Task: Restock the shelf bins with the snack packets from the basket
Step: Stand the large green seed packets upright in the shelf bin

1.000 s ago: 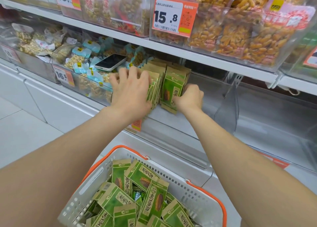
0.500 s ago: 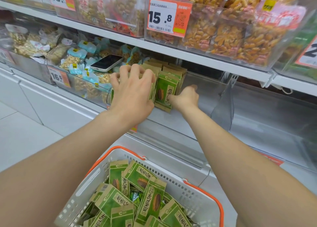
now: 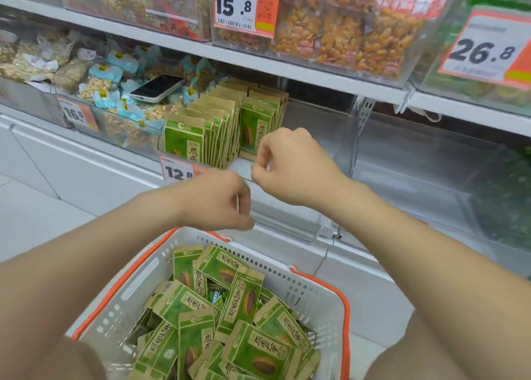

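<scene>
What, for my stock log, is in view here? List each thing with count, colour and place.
snack packets in bin: two upright rows, green, left part of the bin
clear bin: one, transparent, lower shelf
snack packets in basket: many, green, loose heap
basket: one, white with orange rim, bottom centre
phone: one, white with dark screen, lying on packets in the neighbouring left bin
pale-blue packets: many, that left bin
orange snack bags: many, upper-shelf bin
price tags: four readable, white and orange, bin fronts
left hand: holds nothing, fingers loosely bent, above basket's far rim
right hand: holds nothing, fingers curled, before the bin
</scene>
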Available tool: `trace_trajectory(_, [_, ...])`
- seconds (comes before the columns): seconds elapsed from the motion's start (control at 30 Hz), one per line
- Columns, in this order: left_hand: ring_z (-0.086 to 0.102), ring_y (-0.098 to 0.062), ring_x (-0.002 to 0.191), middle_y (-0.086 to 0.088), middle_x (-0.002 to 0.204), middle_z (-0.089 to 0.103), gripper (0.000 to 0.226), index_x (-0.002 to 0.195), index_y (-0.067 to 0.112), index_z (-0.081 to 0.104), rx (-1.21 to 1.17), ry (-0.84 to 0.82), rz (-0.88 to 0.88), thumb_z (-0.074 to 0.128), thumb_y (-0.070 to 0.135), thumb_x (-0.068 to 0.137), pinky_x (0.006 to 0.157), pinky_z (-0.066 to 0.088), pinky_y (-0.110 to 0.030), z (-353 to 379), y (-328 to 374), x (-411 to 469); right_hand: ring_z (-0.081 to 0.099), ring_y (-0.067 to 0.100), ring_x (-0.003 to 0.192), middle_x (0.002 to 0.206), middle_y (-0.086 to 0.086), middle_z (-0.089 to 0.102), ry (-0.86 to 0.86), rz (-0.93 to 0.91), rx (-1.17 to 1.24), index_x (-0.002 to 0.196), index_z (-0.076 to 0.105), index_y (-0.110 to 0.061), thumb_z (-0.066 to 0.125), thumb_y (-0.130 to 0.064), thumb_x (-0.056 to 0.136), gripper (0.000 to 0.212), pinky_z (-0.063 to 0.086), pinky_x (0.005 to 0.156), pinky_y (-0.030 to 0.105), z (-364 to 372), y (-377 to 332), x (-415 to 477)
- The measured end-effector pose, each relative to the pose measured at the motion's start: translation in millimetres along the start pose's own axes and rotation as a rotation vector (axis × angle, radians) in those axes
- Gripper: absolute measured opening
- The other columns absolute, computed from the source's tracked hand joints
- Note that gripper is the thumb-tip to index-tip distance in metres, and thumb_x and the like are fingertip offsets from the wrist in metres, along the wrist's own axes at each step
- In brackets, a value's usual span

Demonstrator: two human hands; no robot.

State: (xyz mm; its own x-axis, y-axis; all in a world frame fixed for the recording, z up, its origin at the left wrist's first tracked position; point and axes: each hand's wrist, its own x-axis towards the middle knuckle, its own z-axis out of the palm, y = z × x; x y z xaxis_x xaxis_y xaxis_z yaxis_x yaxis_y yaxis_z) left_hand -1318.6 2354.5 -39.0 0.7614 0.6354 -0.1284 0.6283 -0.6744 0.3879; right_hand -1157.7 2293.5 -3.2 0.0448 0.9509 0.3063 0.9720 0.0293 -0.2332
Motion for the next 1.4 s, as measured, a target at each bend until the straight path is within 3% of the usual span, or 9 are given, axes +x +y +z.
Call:
trace_trajectory(0.17, [0.063,-0.011,0.086,0.011,0.089,0.067,0.031,0.109,0.03,0.07,0.266,-0.521,0.011,0.072,0.054,0.089,0.075,0.052,-0.032,66,6,0,0.057,0.014,0.077,0.07,-0.008,0.063,-0.434,-0.195,-0.075,0.081,0.071,-0.019,0.066,-0.028,0.087,0.012,0.054,0.071,0.032,-11,2,-48])
trace_trajectory(0.27, [0.063,-0.023,0.098,0.001,0.105,0.068,0.045,0.116,0.016,0.069,0.385,-0.699,0.048,0.063,0.055,0.095,0.087,0.055,-0.041,121,7,0,0.065,0.028,0.081,0.072,0.007,0.069,-0.71,-0.22,-0.17,0.08,0.07,-0.008,0.063,-0.024,0.085,0.018,0.052,0.062,0.033,17,17,-75])
trace_trajectory(0.37, [0.063,-0.028,0.099,-0.007,0.113,0.068,0.044,0.122,0.009,0.064,0.459,-0.76,0.066,0.06,0.047,0.099,0.085,0.055,-0.043,173,5,-8,0.053,0.032,0.064,0.063,0.01,0.054,-0.845,-0.236,-0.332,0.065,0.052,-0.009,0.061,-0.021,0.086,0.025,0.042,0.054,0.033,42,27,-99])
trace_trajectory(0.6, [0.06,-0.028,0.11,-0.013,0.131,0.054,0.05,0.144,0.002,0.044,0.527,-0.708,0.116,0.059,-0.001,0.096,0.084,0.054,-0.034,230,11,-25,0.04,0.022,0.058,0.064,0.002,0.04,-0.931,-0.357,-0.416,0.063,0.034,-0.015,0.063,-0.02,0.093,0.043,0.04,0.052,0.03,60,31,-126])
trace_trajectory(0.83, [0.064,-0.022,0.084,-0.003,0.086,0.06,0.008,0.098,0.005,0.068,0.412,-0.58,-0.01,0.064,0.012,0.097,0.077,0.06,-0.036,231,8,-14,0.037,0.019,0.053,0.063,0.002,0.041,-0.91,-0.404,-0.415,0.062,0.036,-0.015,0.062,-0.016,0.094,0.04,0.038,0.049,0.029,55,34,-122])
trace_trajectory(1.03, [0.053,-0.026,0.083,-0.001,0.084,0.053,0.015,0.09,0.014,0.051,0.238,-0.477,0.069,0.049,0.018,0.105,0.081,0.05,-0.044,180,15,6,0.04,0.026,0.063,0.064,0.005,0.039,-0.932,-0.314,-0.385,0.062,0.035,-0.014,0.055,0.001,0.09,0.037,0.038,0.058,0.034,55,39,-116])
trace_trajectory(1.13, [0.056,-0.026,0.075,0.004,0.074,0.056,0.024,0.078,0.024,0.052,0.152,-0.415,0.111,0.056,0.015,0.1,0.073,0.05,-0.041,139,16,9,0.046,0.028,0.07,0.068,0.006,0.041,-0.96,-0.25,-0.336,0.065,0.039,-0.014,0.058,-0.014,0.098,0.038,0.042,0.063,0.036,57,40,-110])
trace_trajectory(1.23, [0.057,-0.008,0.062,0.012,0.061,0.06,0.034,0.07,0.033,0.055,0.043,-0.352,0.113,0.063,0.019,0.1,0.063,0.042,-0.031,93,17,8,0.062,0.029,0.073,0.073,0.005,0.062,-0.986,-0.209,-0.213,0.076,0.052,-0.016,0.062,-0.045,0.1,0.039,0.05,0.066,0.034,49,36,-102])
trace_trajectory(1.4, [0.06,-0.007,0.059,0.014,0.066,0.069,0.029,0.078,0.025,0.071,-0.209,-0.245,0.113,0.063,0.025,0.105,0.059,0.05,-0.026,34,13,-12,0.079,0.025,0.079,0.085,0.01,0.079,-0.847,0.094,0.36,0.098,0.071,0.001,0.061,-0.032,0.104,0.035,0.065,0.077,0.045,33,36,-87])
